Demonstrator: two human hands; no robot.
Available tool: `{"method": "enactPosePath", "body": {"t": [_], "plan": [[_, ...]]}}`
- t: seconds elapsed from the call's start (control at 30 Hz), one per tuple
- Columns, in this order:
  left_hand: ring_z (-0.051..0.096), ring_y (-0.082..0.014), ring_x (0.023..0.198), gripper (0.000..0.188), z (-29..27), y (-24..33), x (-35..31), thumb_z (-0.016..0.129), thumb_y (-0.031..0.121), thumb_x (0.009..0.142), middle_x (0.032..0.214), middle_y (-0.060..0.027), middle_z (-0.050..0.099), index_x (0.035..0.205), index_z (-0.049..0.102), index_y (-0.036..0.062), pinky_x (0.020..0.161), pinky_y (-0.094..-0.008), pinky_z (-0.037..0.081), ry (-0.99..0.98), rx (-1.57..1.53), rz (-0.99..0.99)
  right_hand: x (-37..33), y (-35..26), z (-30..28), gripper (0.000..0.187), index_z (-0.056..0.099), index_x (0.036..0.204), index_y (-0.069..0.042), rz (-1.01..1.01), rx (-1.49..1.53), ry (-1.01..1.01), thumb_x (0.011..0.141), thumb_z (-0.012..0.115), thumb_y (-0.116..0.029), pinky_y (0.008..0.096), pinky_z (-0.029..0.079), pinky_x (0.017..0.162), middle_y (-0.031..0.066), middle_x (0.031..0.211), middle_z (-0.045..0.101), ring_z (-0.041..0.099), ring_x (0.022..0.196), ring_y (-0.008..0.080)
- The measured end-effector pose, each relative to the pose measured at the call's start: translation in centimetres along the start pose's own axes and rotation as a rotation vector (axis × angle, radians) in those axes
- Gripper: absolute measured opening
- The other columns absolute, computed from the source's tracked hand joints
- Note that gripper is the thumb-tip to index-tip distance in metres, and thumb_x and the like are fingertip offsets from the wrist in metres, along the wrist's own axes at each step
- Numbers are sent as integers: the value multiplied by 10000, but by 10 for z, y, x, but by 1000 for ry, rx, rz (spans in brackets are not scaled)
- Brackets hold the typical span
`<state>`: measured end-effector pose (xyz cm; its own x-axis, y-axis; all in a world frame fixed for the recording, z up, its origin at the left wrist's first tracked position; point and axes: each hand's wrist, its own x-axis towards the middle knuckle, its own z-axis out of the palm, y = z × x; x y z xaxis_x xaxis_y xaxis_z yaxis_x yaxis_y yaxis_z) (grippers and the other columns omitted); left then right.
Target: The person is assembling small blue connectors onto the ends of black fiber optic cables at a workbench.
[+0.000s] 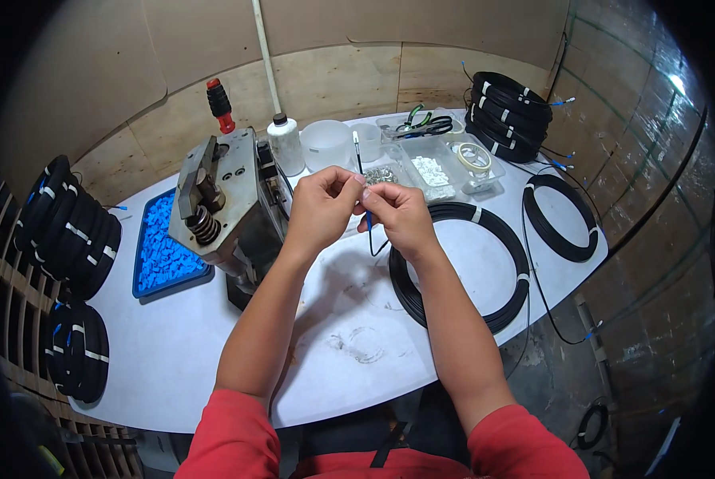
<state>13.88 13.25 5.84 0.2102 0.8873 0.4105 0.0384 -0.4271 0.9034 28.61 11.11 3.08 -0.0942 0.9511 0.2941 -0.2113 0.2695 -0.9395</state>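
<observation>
- Pinching thumb to forefinger, I have my left hand (323,209) nearly closed on a thin black cable (359,162), other fingers curled in.
- My right hand (403,214) sits just beside it at 3 o'clock, thumb and finger likewise pinched on the cable; the fingertips overlap, so I can't be sure exactly where each one grips.
- The cable's white tip (356,138) points to 12 o'clock from my hands; a blue sleeve (369,220) shows below, and the tail bends at 6 o'clock.
- At 4 o'clock I see a large black coil (404,291) on the white table (142,359), partly behind my right forearm.
- A metal machine (238,188) stands at 9 o'clock, with a tray (174,287) of blue pieces (164,239) beyond it.
- At 10 o'clock I have a white bottle (286,149); at 2 o'clock, white pieces (430,172) in a clear bin.
</observation>
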Motion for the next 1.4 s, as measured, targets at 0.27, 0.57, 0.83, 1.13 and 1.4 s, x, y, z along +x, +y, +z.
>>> {"method": "enactPosePath", "body": {"t": [0.27,0.57,0.83,1.13,1.4], "plan": [[565,-69,651,196,-1,-9,4,635,147,898,713,-33,635,849,652,-42,604,-223,461,-20,0,-31,0,5,0,171,679,919,19,-30,-39,31,921,634,-147,239,505,532,60,754,647,606,562,107],[544,-59,593,217,-4,-11,6,635,166,883,664,-35,635,833,660,-44,544,-226,435,43,12,39,-1,6,-1,156,667,874,18,-60,-107,-31,907,646,-134,235,498,593,41,754,654,610,643,92],[518,-54,576,224,-7,-5,6,638,171,884,649,-20,621,830,663,-45,531,-224,417,77,24,58,1,2,-3,129,673,906,-7,46,-109,-27,901,652,-133,242,490,694,40,824,668,603,746,93],[496,-46,567,228,-12,-14,10,643,180,883,632,-7,598,829,664,-41,513,-225,394,91,49,40,-2,2,-2,110,675,889,10,-43,-258,-29,858,682,-96,210,472,657,2,775,666,583,713,45],[560,-75,578,235,-10,-13,10,636,188,888,638,-20,599,847,661,-42,525,-230,429,76,18,12,-4,0,-4,91,659,900,-11,18,-279,-77,852,685,-84,211,473,684,-8,811,650,586,743,49]]}}
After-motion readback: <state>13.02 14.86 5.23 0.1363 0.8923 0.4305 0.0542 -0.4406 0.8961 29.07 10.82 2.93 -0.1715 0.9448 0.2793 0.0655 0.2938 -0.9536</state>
